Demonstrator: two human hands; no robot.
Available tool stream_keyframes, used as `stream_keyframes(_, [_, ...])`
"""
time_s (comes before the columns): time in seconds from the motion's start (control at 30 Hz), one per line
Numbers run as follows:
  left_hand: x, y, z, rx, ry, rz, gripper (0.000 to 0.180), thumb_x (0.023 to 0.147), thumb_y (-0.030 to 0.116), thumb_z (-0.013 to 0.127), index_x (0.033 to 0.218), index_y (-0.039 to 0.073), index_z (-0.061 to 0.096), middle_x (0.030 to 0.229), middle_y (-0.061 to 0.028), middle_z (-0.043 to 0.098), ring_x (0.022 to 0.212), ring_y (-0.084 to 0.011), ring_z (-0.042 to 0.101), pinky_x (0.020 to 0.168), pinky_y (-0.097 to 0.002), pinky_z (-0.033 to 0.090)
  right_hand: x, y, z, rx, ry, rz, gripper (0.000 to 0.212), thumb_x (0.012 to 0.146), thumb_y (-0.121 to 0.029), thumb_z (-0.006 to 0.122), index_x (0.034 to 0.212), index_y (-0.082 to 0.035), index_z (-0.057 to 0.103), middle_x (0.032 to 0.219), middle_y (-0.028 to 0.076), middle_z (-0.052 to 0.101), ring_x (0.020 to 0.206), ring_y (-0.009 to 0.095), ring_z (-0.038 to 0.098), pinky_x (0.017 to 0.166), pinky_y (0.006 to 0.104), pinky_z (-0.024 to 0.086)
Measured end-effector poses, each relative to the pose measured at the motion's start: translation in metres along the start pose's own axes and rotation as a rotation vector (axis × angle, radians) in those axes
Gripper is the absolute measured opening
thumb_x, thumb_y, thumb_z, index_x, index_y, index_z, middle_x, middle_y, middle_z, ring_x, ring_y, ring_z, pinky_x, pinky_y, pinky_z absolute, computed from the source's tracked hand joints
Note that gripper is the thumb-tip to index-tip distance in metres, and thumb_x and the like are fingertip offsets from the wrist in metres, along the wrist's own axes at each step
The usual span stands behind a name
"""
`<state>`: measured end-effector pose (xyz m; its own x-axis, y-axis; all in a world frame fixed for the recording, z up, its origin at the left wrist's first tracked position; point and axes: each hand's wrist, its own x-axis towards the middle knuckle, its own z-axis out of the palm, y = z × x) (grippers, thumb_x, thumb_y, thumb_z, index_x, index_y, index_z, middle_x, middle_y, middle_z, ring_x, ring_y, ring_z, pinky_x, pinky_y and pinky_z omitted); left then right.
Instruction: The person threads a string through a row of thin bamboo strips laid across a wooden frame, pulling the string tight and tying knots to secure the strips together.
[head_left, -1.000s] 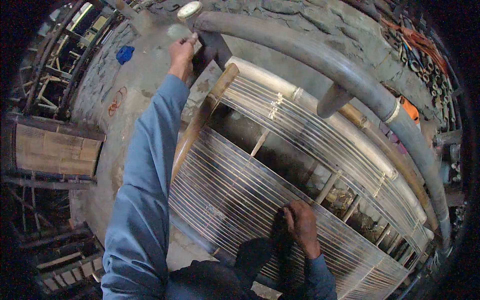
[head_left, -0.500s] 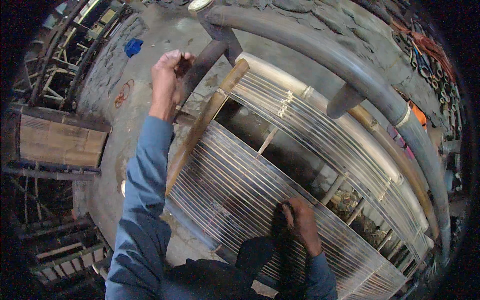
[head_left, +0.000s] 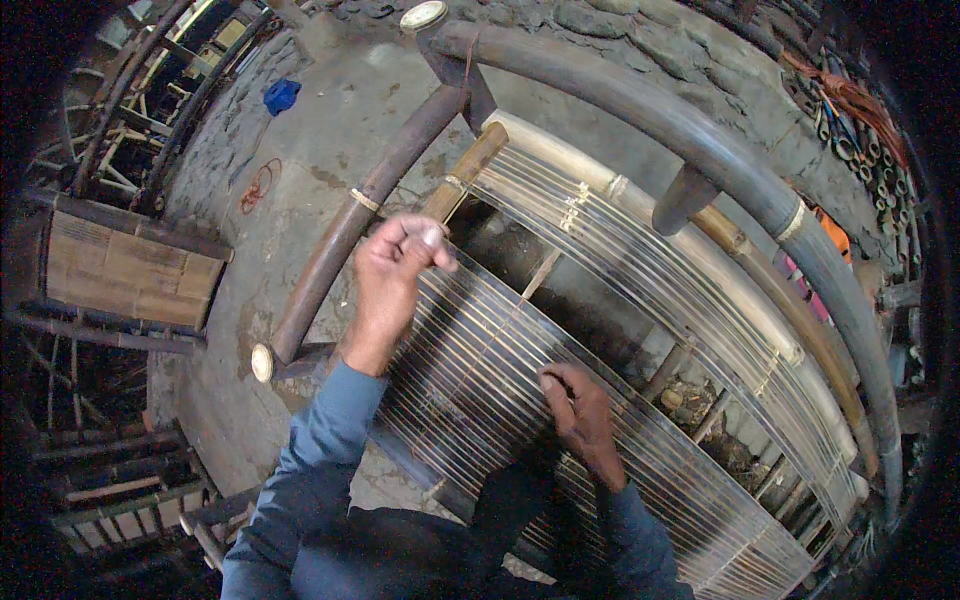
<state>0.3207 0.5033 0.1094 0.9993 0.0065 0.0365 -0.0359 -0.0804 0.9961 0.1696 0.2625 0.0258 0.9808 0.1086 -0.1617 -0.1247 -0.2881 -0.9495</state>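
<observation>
Beneath both hands lies a bamboo bench, its slatted seat (head_left: pixel 480 350) made of many thin parallel strips. My left hand (head_left: pixel 400 262) is raised over the left end of the seat, close to the end pole (head_left: pixel 470 165). Its fingers are curled in with the thumb against them; whatever they may hold is too small to see. Over the middle of the slats is my right hand (head_left: pixel 580 412), thumb and fingers drawn together. I cannot make out anything between them. A thin binding runs across the slats between the two hands.
A thick dark bamboo rail (head_left: pixel 620 85) curves along the bench's far side above a second slatted panel (head_left: pixel 640 260). At left stands a low bamboo panel (head_left: pixel 130 270). A blue cloth (head_left: pixel 282 96) and a reddish cord (head_left: pixel 262 186) lie on the floor. Cut bamboo tubes (head_left: pixel 870 150) are stacked far right.
My left hand has come down and to the right, from beyond the bench's left end to above the slats. My right hand has shifted slightly left and up along the seat.
</observation>
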Motion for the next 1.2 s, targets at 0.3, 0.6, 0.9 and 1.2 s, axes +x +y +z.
stream_keyframes(0.3, [-0.069,-0.019,0.028,0.182,-0.308,-0.138,0.012,0.098,0.01,0.065,0.1,-0.001,0.069,0.084,-0.0035,0.069,0.077,-0.0089,0.063,0.072,-0.0258,0.051,0.079,-0.065,0.014,1.016,-0.018,0.108,0.04,0.106,-0.028,0.051,0.135,0.0,0.053,0.13,0.018,0.064,0.121,0.028,0.06,0.106,0.042,0.046])
stream_keyframes(0.6, [-0.073,-0.042,0.02,0.195,-0.419,-0.246,0.013,0.096,0.008,0.065,0.103,-0.002,0.068,0.094,-0.004,0.068,0.086,-0.0115,0.063,0.08,-0.029,0.052,0.106,-0.066,0.016,0.982,0.012,0.076,0.025,0.105,-0.022,0.053,0.115,-0.002,0.064,0.087,0.006,0.069,0.081,0.013,0.066,0.076,0.0291,0.054])
stream_keyframes(0.9, [0.117,0.018,0.041,0.565,0.089,0.481,0.041,0.097,0.028,0.064,0.128,0.001,0.062,0.129,-0.0186,0.064,0.118,-0.0252,0.06,0.104,-0.0371,0.045,0.097,-0.064,0.035,0.911,0.062,0.066,0.021,0.104,-0.017,0.055,0.105,0.0,0.067,0.076,0.001,0.064,0.071,0.009,0.061,0.069,0.0257,0.051])
stream_keyframes(1.2, [0.05,0.02,0.087,0.411,-0.436,0.414,0.025,0.1,0.02,0.054,0.088,0.001,0.065,0.074,-0.0129,0.061,0.066,-0.0251,0.058,0.064,-0.038,0.048,0.057,-0.088,-0.034,-0.299,0.609,-0.43,0.046,0.094,-0.011,0.059,0.139,-0.004,0.051,0.142,0.024,0.047,0.133,0.038,0.043,0.112,0.0492,0.033])
